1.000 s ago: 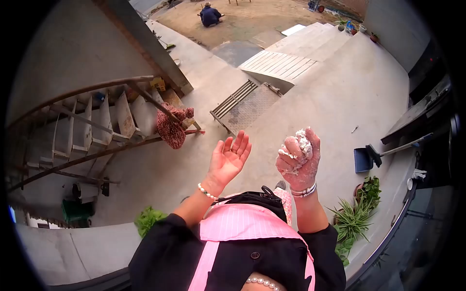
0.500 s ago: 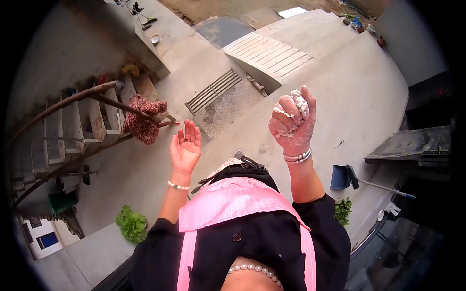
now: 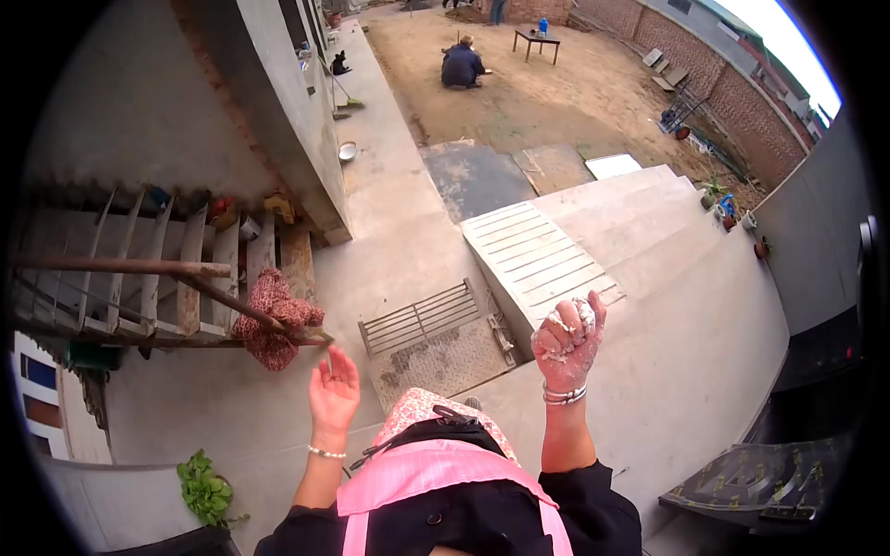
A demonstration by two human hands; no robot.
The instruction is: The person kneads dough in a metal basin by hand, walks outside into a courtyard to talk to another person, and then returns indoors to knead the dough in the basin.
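Note:
My right hand [image 3: 567, 360] is raised at the right with its fingers curled into a fist around sticky white dough [image 3: 585, 317]. Smears of the dough coat the knuckles and fingers. Over to the left, my left hand [image 3: 334, 398] is held up, palm showing, fingers stretched out and nothing in it. It is nearest to a red patterned cloth [image 3: 271, 320] hanging on the stair rail, apart from it in depth as far as I can tell. Between my arms is a pink apron [image 3: 440, 477] over dark clothing.
Stairs with a rusty rail [image 3: 120, 266] rise on the left. Ahead are a metal grate [image 3: 419, 317], a ribbed ramp [image 3: 538, 259] and broad steps [image 3: 649, 218]. A person [image 3: 462, 65] crouches in the dirt yard near a small table [image 3: 537, 41]. A leafy plant [image 3: 205, 488] stands lower left.
My view has tilted upward, bringing the yard, the crouching person and the brick wall into sight. Both hands sit lower in the picture; the right stays closed and the left open.

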